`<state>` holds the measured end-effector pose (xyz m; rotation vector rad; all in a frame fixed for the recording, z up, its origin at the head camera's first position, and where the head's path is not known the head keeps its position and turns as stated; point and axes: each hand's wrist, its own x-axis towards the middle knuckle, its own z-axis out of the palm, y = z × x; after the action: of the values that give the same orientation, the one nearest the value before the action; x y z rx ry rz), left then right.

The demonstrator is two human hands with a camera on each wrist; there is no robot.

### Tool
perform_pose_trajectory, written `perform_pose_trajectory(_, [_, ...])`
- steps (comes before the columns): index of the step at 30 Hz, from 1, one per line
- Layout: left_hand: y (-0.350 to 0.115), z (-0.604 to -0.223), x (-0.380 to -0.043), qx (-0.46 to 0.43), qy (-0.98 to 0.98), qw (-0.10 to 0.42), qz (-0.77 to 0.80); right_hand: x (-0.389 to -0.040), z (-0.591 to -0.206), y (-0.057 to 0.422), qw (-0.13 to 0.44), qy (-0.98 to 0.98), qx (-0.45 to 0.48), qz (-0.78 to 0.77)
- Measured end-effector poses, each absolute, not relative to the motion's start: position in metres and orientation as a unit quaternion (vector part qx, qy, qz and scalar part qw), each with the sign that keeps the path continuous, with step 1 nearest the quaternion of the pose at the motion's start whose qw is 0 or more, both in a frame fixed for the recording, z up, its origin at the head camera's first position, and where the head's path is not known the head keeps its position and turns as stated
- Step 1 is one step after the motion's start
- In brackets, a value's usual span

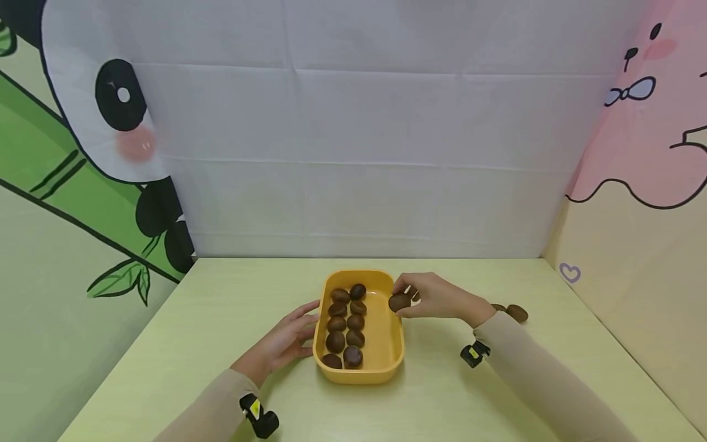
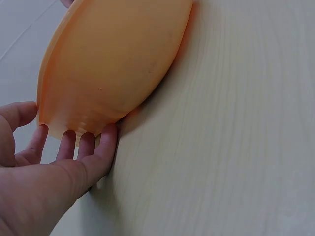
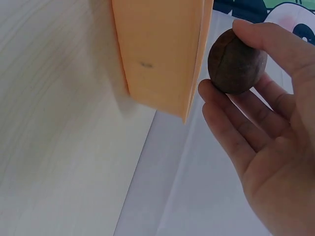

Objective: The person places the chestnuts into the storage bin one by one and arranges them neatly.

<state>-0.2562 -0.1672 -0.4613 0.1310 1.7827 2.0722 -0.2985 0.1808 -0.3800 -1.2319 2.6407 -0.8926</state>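
Observation:
A yellow rectangular tray (image 1: 390, 356) lies on the table, with several brown chestnuts (image 1: 356, 338) in two lines along its left and middle. Its floor shows bare on the right side. My right hand (image 1: 442, 299) pinches a single chestnut (image 3: 236, 62) between thumb and fingers, just above the tray's right rim. In the right wrist view this chestnut is apart from the tray wall (image 3: 162, 64). The fingertips of my left hand (image 1: 282, 341) touch the tray's left side. The left wrist view shows those fingers spread against the outer wall (image 2: 113, 64), fingertips touching it.
Beyond my right forearm more chestnuts (image 1: 517, 313) lie on the table (image 1: 232, 319), partly hidden by the sleeve. A white cloth (image 1: 375, 135) hangs behind the table, with cartoon-printed panels at both sides. Each wrist wears a small black camera (image 1: 258, 416).

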Motion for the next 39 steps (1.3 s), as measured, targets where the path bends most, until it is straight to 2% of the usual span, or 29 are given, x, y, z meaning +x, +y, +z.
perform_pose_trajectory(16, [-0.167, -0.461, -0.257, 0.046, 0.638, 0.2, 0.742, -0.314, -0.41, 0.135, 0.055, 0.872, -0.428, -0.232])
perform_pose_trajectory(24, [-0.166, -0.462, -0.257, 0.047, 0.638, 0.2, 0.742, -0.317, -0.417, 0.125, 0.074, 0.89, -0.409, -0.189])
perform_pose_trajectory(39, [-0.165, -0.463, -0.257, 0.046, 0.642, 0.197, 0.74, -0.313, -0.417, 0.121, 0.066, 0.905, -0.39, -0.158])
